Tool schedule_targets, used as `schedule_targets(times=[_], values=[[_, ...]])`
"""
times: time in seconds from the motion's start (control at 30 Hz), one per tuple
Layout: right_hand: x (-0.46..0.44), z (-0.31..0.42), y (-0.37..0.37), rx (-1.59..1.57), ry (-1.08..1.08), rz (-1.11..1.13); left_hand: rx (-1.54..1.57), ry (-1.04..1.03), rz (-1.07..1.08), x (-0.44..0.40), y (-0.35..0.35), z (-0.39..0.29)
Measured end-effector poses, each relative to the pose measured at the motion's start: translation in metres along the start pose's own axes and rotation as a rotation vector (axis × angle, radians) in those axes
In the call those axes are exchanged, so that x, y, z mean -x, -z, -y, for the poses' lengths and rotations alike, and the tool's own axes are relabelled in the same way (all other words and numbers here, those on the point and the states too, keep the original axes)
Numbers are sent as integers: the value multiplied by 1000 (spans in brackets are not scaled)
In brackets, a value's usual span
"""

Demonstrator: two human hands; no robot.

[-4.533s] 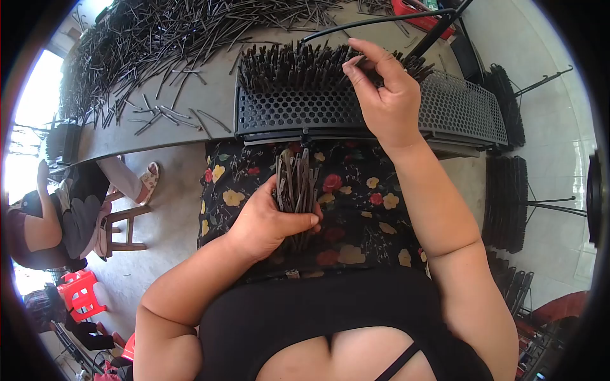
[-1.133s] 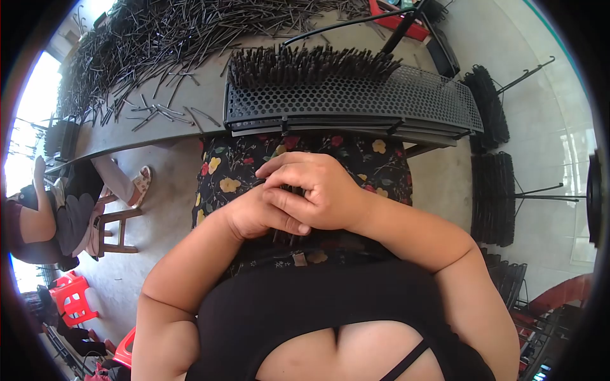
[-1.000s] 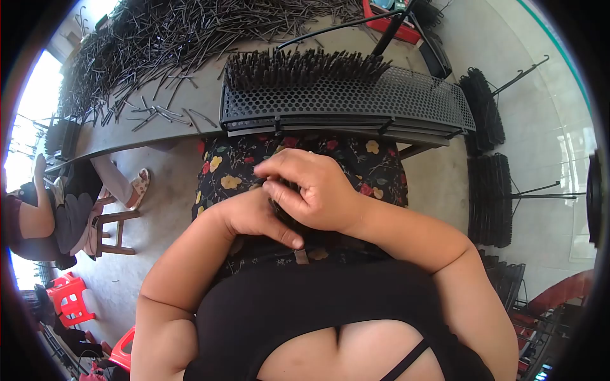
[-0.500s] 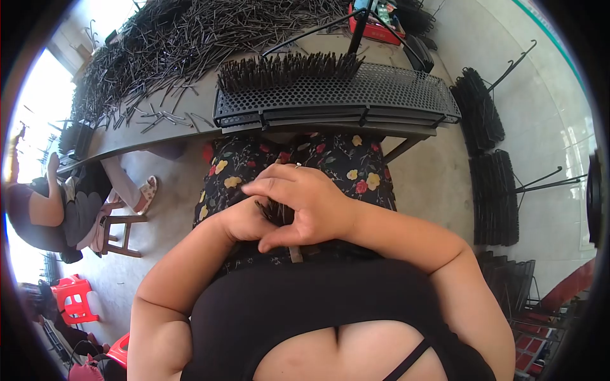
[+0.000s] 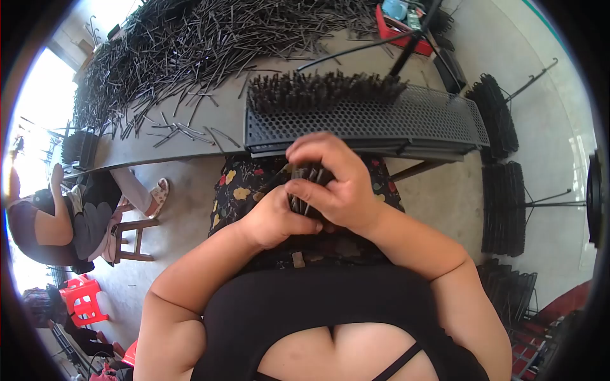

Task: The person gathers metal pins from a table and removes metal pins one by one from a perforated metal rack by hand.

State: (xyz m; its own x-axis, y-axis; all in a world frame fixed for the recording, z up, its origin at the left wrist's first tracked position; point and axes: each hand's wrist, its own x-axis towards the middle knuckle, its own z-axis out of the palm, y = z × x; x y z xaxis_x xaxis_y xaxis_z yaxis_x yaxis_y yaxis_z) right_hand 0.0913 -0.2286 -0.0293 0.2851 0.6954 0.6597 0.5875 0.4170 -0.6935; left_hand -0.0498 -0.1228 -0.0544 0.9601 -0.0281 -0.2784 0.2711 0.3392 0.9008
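Observation:
A bundle of thin dark sticks (image 5: 306, 184) stands roughly upright above my lap, between my hands. My left hand (image 5: 278, 219) is wrapped round its lower part, thumb across the front. Curled over the top and right side of the bundle is my right hand (image 5: 337, 184), its fingers and thumb touching the sticks. Just beyond is a black perforated metal rack (image 5: 356, 120), with many dark sticks (image 5: 305, 92) standing upright in its left and middle holes.
A large heap of loose dark sticks (image 5: 184, 51) covers the table (image 5: 219, 117). A red box (image 5: 394, 28) sits at the back right. Another person (image 5: 47, 225) sits at the left, near a red stool (image 5: 84, 298). Black racks (image 5: 502, 206) hang at the right.
My right hand has come from over the rack down to the bundle in my left hand. Since half a second ago both hands and the bundle have risen slightly, and the view has shifted.

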Motion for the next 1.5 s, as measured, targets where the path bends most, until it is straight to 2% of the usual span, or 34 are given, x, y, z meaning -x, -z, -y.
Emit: schedule_targets(times=[0.03, 0.07, 0.1, 0.2, 0.3, 0.37, 0.43, 0.5, 0.57, 0.63, 0.73, 0.83, 0.87, 1.0, 1.07, 1.2, 1.3, 1.5], values=[[-3, -12, -5, -133, -142, 4, 275, 34, -1, -2, 6, -5], [-10, -16, -7, -278, -297, -35, 426, 41, -46, 1, 10, -13], [-19, -19, -10, -422, -452, -73, 457, 57, -94, 5, 18, -22], [-31, -36, -16, -505, -760, -169, 486, 25, -220, 9, 40, -27], [-18, -40, -20, -392, -800, -64, 564, 38, -321, 11, 51, -25], [-15, -40, -25, -444, -817, -45, 505, 38, -372, 12, 51, -23], [-12, -39, -26, -390, -934, 99, 445, 37, -422, 10, 48, -21], [-10, -31, -28, -356, -903, 44, 392, 17, -471, 10, 44, -14], [-6, -27, -29, -522, -919, -28, 416, 25, -483, 16, 35, -6], [1, -25, -30, -494, -914, -12, 448, 30, -501, 22, 30, 0], [3, -16, -31, -350, -824, 160, 442, 29, -482, 33, 23, 3], [-1, -13, -35, -391, -800, 98, 461, 61, -497, 34, 21, -2], [2, -21, -36, -299, -722, 131, 479, 70, -496, 33, 22, -2], [2, -28, -29, -369, -778, 151, 488, 84, -452, 27, 25, -3], [0, -26, -28, -506, -824, 63, 476, 82, -462, 24, 26, -2], [3, -28, -29, -473, -861, 88, 434, 96, -506, 24, 29, 3], [4, -29, -34, -478, -803, 145, 356, 126, -502, 27, 32, 3], [1, -38, -38, -402, -793, 197, 453, 54, -547, 27, 35, 6]])
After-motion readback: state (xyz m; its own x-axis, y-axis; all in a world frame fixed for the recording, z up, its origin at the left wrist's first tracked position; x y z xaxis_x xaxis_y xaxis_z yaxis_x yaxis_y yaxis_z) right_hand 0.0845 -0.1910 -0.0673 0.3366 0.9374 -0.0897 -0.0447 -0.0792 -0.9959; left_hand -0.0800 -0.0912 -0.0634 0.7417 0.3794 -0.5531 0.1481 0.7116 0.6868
